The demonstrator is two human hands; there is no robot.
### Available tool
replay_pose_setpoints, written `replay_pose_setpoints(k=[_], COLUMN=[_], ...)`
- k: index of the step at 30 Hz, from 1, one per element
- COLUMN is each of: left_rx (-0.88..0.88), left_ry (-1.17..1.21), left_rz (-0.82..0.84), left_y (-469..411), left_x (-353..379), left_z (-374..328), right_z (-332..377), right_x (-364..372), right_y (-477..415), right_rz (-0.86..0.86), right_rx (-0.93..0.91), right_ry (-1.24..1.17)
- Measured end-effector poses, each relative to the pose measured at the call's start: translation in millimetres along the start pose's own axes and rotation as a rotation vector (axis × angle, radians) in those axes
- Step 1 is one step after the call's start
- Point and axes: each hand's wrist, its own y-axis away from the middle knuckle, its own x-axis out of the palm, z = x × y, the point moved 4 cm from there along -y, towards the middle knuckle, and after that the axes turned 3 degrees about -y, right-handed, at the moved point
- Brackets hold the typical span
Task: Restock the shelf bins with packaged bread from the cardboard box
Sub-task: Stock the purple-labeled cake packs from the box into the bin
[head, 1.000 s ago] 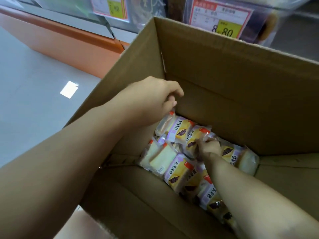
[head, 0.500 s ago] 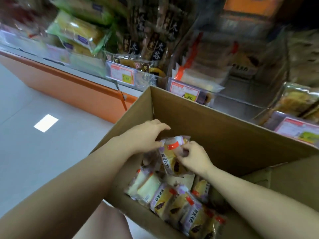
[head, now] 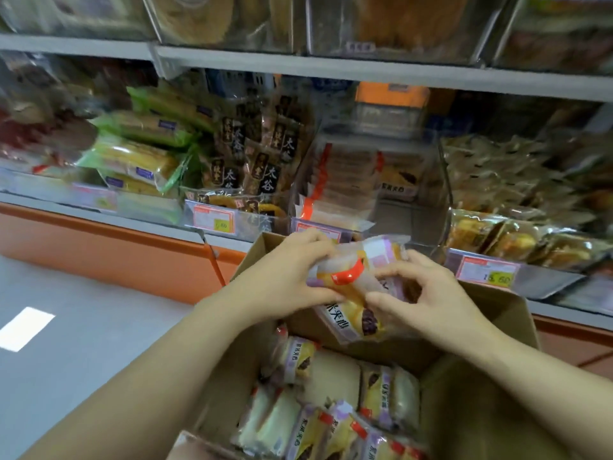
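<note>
You have a small bundle of bread packets (head: 360, 315) gripped between both hands, lifted above the open cardboard box (head: 481, 410) and level with its far rim, just in front of the lower shelf. Your left hand (head: 282, 277) wraps its fingers over the top left end of the bundle with the thumb underneath; your right hand (head: 431, 293) pinches the right side between curled fingers and thumb. The clear wrappers show yellow cake with a dark filling, a red tab and lilac edging; a white strip carries dark Chinese characters too blurred to read with certainty. More packets of the same kind (head: 315, 426) lie in rows on the box floor below your wrists. Right behind your hands a clear shelf bin (head: 341, 190) holds stacked packets with matching red tabs. To its left stand dark packets (head: 265, 161) printed with 太谷, then green-wrapped cakes (head: 139, 157). A price tag (head: 214, 220) under the dark packets and another (head: 487, 273) to your right each have a yellow patch ending in 60. The shelf sits on an orange plinth (head: 99, 247) above a grey floor (head: 83, 343).
</note>
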Motion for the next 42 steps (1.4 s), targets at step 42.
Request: replay_pose_setpoints(k=[42], left_rx=[-0.44], left_ry=[1.115], left_rz=[-0.447], left_y=[-1.0], left_x=[-12.4], left_z=[-10.5], right_z=[13.0], right_x=[-42.1], right_y=[-43.8], right_rz=[0.028], right_rx=[0.23], right_ry=[-0.4])
